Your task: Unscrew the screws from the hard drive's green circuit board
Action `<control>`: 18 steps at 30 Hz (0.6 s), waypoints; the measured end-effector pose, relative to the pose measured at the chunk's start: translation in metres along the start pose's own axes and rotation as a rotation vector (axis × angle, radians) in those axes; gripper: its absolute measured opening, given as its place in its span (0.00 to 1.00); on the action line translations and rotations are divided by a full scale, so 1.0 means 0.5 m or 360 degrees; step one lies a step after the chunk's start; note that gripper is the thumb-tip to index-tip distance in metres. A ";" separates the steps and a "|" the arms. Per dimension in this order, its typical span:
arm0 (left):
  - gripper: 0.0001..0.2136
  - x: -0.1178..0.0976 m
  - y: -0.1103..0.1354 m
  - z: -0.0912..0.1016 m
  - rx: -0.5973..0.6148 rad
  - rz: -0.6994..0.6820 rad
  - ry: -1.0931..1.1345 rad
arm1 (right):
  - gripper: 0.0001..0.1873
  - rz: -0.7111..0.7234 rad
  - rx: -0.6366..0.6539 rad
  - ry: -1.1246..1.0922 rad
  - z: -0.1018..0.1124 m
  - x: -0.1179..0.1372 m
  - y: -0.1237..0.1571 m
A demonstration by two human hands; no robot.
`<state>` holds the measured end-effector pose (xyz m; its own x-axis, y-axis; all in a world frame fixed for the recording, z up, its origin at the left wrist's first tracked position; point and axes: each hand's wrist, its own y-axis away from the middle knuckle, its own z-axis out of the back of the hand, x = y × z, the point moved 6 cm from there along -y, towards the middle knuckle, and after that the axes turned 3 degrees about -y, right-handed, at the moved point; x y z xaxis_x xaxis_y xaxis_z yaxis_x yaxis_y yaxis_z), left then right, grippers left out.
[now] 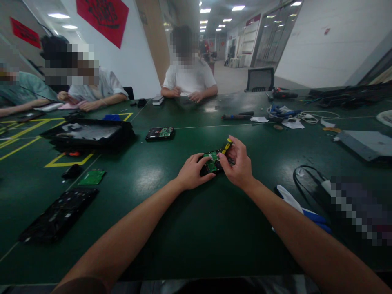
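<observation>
A hard drive with a green circuit board facing up lies on the dark green table in front of me. My left hand grips its left side, thumb along the near edge and fingers over the board. In my right hand is a screwdriver with a black and yellow handle, tilted over the drive's right part. Its tip is hidden by my fingers. Farther off to the left rests a second hard drive, its board also upward.
To the left are a loose green circuit board, a black flat device and a black tray. At right lie a blue-white glove, a grey metal box and tangled cables. Several people sit across the table.
</observation>
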<state>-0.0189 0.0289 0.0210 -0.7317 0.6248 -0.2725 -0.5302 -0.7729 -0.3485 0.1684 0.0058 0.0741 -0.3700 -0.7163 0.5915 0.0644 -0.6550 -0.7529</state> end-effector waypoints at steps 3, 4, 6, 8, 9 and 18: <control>0.35 -0.001 0.000 0.002 -0.0003 -0.0012 0.0004 | 0.39 -0.0011 0.0027 -0.0023 -0.002 -0.006 0.002; 0.35 -0.001 0.000 0.003 -0.0001 -0.0017 0.0006 | 0.39 -0.0007 0.0032 -0.0027 -0.001 -0.006 0.003; 0.35 -0.002 0.001 0.004 0.0009 -0.0023 0.0009 | 0.39 0.0008 0.0026 -0.0030 0.002 -0.005 0.002; 0.35 -0.003 0.001 0.005 0.0024 -0.0020 0.0012 | 0.39 0.0018 0.0012 -0.0019 0.005 -0.002 0.001; 0.35 -0.003 0.001 0.005 0.0030 -0.0018 0.0013 | 0.39 0.0018 0.0012 -0.0012 0.006 -0.001 0.000; 0.36 -0.006 0.001 0.008 0.0038 -0.0013 0.0046 | 0.38 0.0006 0.0063 -0.0060 0.004 -0.002 0.001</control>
<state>-0.0188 0.0263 0.0254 -0.7148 0.6337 -0.2958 -0.5465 -0.7700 -0.3292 0.1708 0.0055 0.0739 -0.3348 -0.7270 0.5994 0.1025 -0.6605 -0.7438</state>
